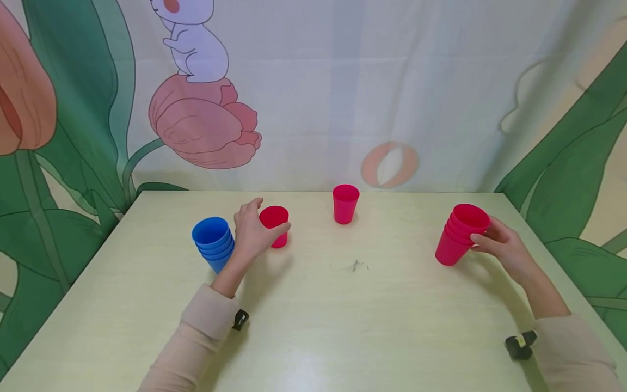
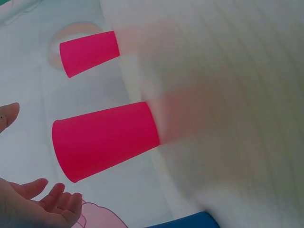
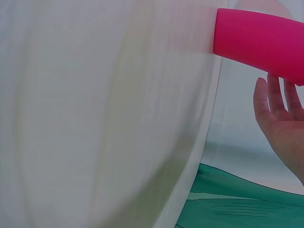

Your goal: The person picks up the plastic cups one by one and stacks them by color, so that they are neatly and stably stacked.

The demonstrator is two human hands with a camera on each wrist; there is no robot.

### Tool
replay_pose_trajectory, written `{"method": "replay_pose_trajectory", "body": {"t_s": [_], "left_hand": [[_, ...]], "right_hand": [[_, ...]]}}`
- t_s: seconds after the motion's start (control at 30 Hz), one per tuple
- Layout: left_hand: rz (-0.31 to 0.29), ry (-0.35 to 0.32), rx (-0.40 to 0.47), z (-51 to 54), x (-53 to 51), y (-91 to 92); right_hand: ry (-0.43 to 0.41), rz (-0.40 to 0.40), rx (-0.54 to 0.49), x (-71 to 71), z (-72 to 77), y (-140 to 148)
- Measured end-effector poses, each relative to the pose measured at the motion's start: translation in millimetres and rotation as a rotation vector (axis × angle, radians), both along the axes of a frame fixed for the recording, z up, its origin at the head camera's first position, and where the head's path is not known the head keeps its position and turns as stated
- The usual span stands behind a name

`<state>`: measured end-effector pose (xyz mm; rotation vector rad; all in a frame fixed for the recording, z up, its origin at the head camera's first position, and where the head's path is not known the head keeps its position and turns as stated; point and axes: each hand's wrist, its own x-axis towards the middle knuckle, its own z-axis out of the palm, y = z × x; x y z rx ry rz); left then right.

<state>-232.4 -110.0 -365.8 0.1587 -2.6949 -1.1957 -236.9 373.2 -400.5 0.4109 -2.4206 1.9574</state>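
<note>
My left hand [image 1: 253,231] reaches beside a single red cup [image 1: 274,233], thumb and fingers spread around it. In the left wrist view a gap separates the fingers from this upright cup [image 2: 105,141]. Close to the left forearm stands a stack of blue cups [image 1: 214,242], its lower part hidden by the arm. At the right, my right hand [image 1: 504,249] grips a stack of red cups [image 1: 453,242] near its upper rims, thumb on the near side. The right wrist view shows fingertips against the stack [image 3: 261,40]; its base meets the table.
Another red cup [image 1: 345,204] stands upright near the table's back edge, between the hands. Small dark marks [image 1: 356,265] lie on the pale table [image 1: 333,321]. A printed curtain [image 1: 303,98] hangs right behind the table.
</note>
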Motion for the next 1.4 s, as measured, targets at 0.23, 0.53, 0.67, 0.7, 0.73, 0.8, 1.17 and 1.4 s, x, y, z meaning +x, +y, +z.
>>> {"method": "replay_pose_trajectory", "body": {"t_s": [0.23, 0.53, 0.67, 0.7, 0.73, 0.8, 1.17, 1.4], "left_hand": [[0.012, -0.049, -0.058, -12.1, -7.9, -0.5], [0.003, -0.079, -0.102, -18.0, -13.3, -4.2], [0.006, -0.116, -0.105, -18.9, -16.8, -5.2], [0.006, -0.122, -0.106, -19.1, -17.6, -5.4], [0.004, -0.127, -0.109, -19.6, -18.4, -5.4], [-0.001, -0.134, -0.116, -20.3, -19.5, -5.7], [-0.021, -0.143, -0.113, -23.1, -22.6, -6.6], [-0.025, -0.147, -0.081, -23.2, -22.5, -6.3]], "right_hand": [[0.005, -0.017, 0.046, 1.2, 1.1, 0.0], [0.009, -0.015, 0.049, 0.6, -0.3, 0.7], [0.009, -0.022, 0.048, 1.4, -0.1, 0.6], [0.010, -0.024, 0.053, 1.6, 0.2, 0.5], [0.012, -0.026, 0.058, 1.7, 0.4, 0.6], [0.014, -0.025, 0.064, 1.7, 0.8, 0.9], [0.018, -0.021, 0.093, 1.4, 1.5, 0.8], [0.022, -0.031, 0.116, 0.8, 1.0, 1.3]]}}
